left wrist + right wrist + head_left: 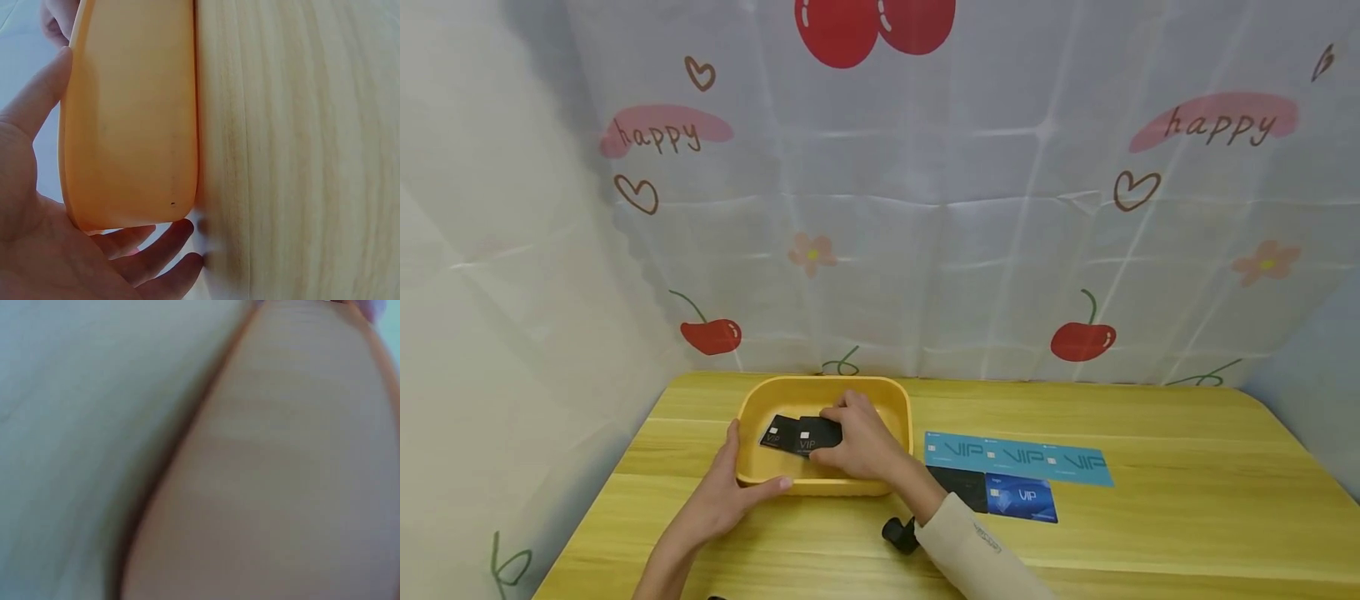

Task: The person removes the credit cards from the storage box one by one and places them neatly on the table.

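Inside a yellow tray (850,488) on a wooden table (820,546), a person's right hand (867,437) pinched a black VIP card (818,433), overlapping a second black card (780,433). The left hand (722,492), thumb and fingers spread, touched the tray's near left corner. Light-blue cards (1017,457) lay to the tray's right.

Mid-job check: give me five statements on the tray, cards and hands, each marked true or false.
1. The left hand touches the yellow tray. True.
2. The right hand is empty. False: it holds a black card inside the yellow tray.
3. Three light-blue cards lie in a row on the table. True.
4. The dark-blue card lies in the yellow tray. False: it lies on the table.
5. Another black card lies beside the dark-blue card. True.
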`<move>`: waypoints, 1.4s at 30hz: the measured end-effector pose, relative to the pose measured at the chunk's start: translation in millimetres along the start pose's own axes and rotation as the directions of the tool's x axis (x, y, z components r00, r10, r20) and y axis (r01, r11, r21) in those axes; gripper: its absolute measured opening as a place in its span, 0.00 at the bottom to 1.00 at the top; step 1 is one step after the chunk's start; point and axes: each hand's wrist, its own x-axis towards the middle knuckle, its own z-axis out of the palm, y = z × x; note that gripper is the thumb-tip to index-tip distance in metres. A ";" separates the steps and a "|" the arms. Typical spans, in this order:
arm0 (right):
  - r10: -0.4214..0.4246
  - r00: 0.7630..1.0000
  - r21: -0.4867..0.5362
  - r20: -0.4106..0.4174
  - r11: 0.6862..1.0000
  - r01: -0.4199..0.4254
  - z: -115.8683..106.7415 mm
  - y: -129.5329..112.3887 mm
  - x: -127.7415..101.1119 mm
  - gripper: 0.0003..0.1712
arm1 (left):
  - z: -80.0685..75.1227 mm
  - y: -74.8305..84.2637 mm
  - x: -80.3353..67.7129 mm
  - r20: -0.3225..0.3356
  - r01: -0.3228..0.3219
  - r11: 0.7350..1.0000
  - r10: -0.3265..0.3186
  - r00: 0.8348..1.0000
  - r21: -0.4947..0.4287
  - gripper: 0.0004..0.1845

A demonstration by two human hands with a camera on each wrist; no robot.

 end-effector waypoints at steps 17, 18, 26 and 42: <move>-0.020 0.998 0.099 0.065 0.995 0.013 -17.5 5.6 -16.6 0.32 | -0.8 1.1 -2.3 -0.004 -0.004 1.000 0.004 1.000 -0.010 0.67; -0.020 0.998 0.103 0.064 0.995 0.013 -18.3 5.5 -17.7 0.32 | -0.8 0.9 -2.4 -0.004 -0.009 1.000 0.009 1.000 -0.012 0.66; -0.017 0.998 0.176 0.055 0.984 0.007 -25.2 3.4 -28.8 0.33 | 0.4 1.6 -0.6 -0.001 -0.034 0.999 0.034 0.999 -0.024 0.66; 0.011 1.000 0.227 -0.029 0.974 -0.004 -43.8 17.3 -53.2 0.31 | -0.3 0.3 -2.0 -0.005 -0.008 1.000 0.008 1.000 0.001 0.68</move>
